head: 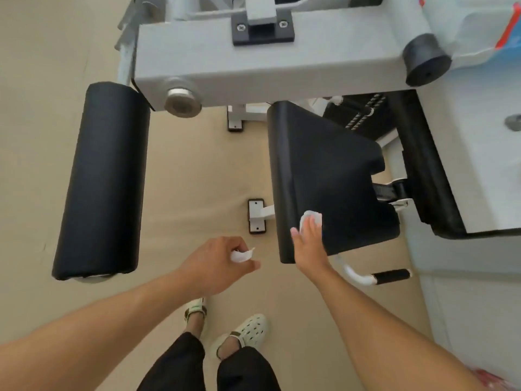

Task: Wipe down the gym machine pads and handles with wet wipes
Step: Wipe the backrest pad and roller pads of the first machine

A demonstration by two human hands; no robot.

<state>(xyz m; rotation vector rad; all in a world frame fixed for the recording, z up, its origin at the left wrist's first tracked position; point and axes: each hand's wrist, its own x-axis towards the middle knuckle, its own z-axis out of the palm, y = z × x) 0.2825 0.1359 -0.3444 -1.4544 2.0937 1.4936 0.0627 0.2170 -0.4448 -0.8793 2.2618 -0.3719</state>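
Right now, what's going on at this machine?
A person is wiping the black seat pad. The right hand presses a white wet wipe flat against its near corner, fingers straight. The left hand holds a second crumpled wipe in the air, off the machine. The roller pad on the left is untouched at this moment.

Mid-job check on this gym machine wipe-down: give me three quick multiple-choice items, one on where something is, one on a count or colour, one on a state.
1. Where is the right hand?
A. on the roller pad
B. on the seat pad
C. on the handle

2. How many wipes show?
A. one
B. two
C. three

3. What is the left hand doing?
A. pressing flat on a pad
B. hanging with nothing in it
C. gripping a crumpled wipe in the air

Answers:
1 B, straight fingers press a wipe on the black seat pad.
2 B, one wipe under each hand.
3 C, curled fingers hold a crumpled wipe above the floor, off the machine.
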